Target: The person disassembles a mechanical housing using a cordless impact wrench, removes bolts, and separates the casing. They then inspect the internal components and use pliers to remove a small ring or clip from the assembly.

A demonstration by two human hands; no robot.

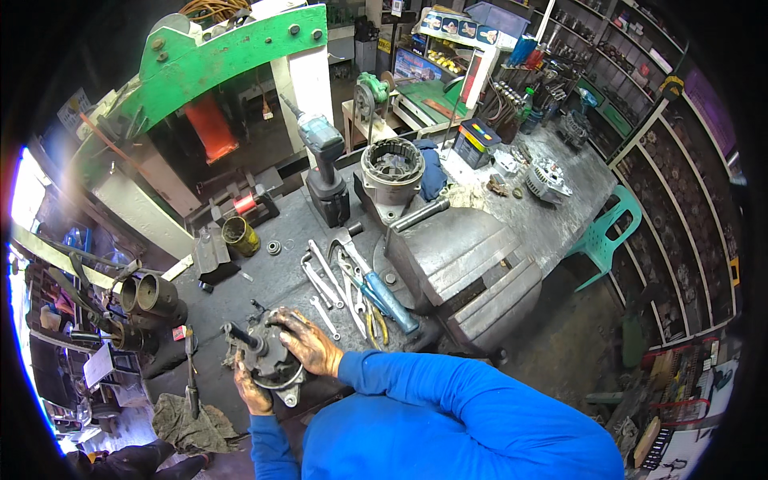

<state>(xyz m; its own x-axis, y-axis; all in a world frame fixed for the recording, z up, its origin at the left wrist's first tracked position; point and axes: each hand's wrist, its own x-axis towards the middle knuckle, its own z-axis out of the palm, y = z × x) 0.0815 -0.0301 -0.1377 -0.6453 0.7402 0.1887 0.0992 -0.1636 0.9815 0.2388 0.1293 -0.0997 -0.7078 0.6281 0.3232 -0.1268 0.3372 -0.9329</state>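
Near the bench's front edge, an alternator rotor sits in its end bracket, its shaft standing up at a tilt. My right hand is wrapped over the far right side of it, fingers dirty with grease. From the near left side my left hand grips the same part, its fingers partly hidden behind it. To the right lie several spanners, a hammer, blue-handled pliers and yellow-handled pliers. Farther back an alternator housing stands with its open side up.
A large bench vise rises right of the tools. Behind stand a cordless impact wrench and a yellow can. A dirty rag hangs at the near left. Another alternator rests far right, near a green plastic chair.
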